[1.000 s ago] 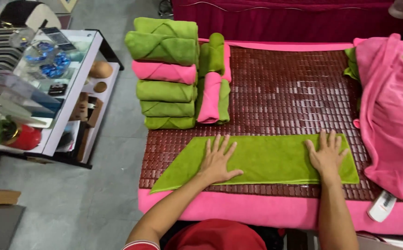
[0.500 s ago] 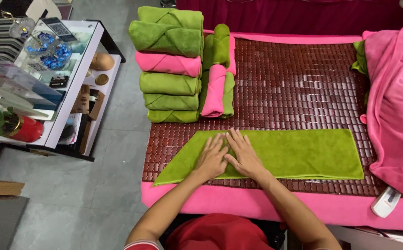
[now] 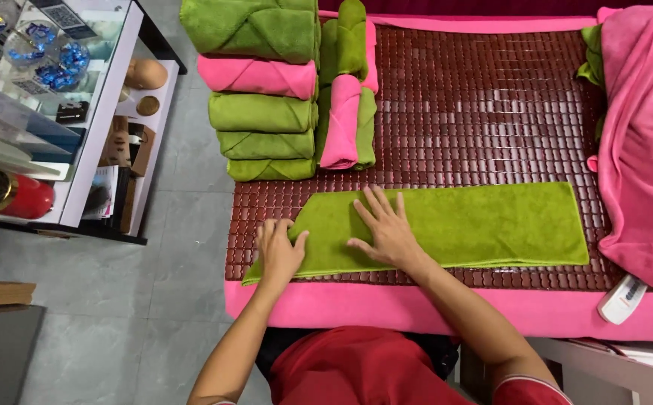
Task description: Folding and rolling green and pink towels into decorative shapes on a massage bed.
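Left hand (image 3: pixel 280 251) flat on towel (image 3: pixel 454 225) corner, right hand (image 3: pixel 386 229) spread mid-left. Risk: far end unpinned, may skew on slick mat (image 3: pixel 476 112).

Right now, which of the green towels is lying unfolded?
The long green towel lies spread flat on the mat's near edge, under both hands. The other green ones are folded bundles stacked at the far left.

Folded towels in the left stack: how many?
5: large green towel on top, pink towel under it, then three green ones. The top edge is cropped, so more may be hidden.
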